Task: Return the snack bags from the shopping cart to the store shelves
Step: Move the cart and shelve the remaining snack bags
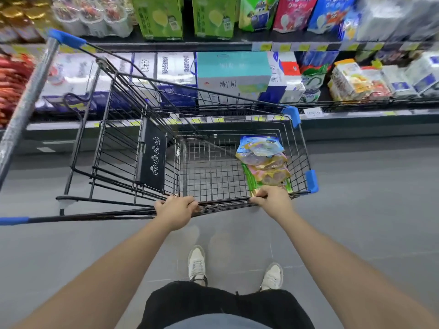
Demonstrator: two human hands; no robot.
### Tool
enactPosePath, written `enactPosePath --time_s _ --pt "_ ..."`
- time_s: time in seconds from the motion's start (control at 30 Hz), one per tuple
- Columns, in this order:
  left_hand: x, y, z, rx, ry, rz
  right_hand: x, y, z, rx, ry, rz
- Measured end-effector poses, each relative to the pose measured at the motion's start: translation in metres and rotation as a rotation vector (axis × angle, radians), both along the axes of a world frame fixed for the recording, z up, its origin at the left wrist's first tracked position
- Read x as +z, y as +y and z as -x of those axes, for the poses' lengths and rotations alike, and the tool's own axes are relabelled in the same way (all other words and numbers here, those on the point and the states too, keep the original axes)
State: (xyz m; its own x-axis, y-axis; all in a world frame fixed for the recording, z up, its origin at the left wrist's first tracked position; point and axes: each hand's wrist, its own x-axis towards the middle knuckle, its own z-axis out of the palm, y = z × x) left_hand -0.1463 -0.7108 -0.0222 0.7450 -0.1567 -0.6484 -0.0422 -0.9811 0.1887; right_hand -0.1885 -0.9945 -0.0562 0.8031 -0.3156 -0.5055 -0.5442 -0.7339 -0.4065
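A black wire shopping cart (133, 129) with blue corner guards stands side-on in front of me. Several snack bags (263, 160), blue, pink and green, lie stacked against the right wall of its basket. My left hand (175, 210) grips the near top rim of the cart, fingers curled over the wire. My right hand (272, 198) also grips the rim, right beside the lowest green bag, and its fingers touch that bag's gold edge. Store shelves (213, 46) run across behind the cart.
The shelves hold green boxes (159, 17), milk cartons (232, 74), colourful bags (292, 13) and wrapped packs (356, 79). The cart's grey handle (26, 98) reaches up at the left. Grey floor surrounds my white shoes (197, 264).
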Motion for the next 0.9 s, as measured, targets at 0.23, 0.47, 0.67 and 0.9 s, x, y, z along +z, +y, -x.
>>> enactPosePath --time_s 0.23,0.47,0.67,0.9 --pt "0.003 -0.064 0.015 0.008 0.01 0.018 -0.001 -0.072 0.024 -0.004 -0.035 -0.069" --pt "-0.002 -0.139 0.031 0.014 -0.012 0.013 -0.004 -0.158 0.044 0.025 -0.083 -0.157" --pt "0.005 -0.213 0.038 -0.017 0.009 -0.009 0.003 -0.231 0.058 0.149 -0.042 -0.182" --pt "0.002 -0.295 0.043 -0.063 0.053 -0.09 0.004 -0.301 0.062 0.095 -0.034 -0.165"
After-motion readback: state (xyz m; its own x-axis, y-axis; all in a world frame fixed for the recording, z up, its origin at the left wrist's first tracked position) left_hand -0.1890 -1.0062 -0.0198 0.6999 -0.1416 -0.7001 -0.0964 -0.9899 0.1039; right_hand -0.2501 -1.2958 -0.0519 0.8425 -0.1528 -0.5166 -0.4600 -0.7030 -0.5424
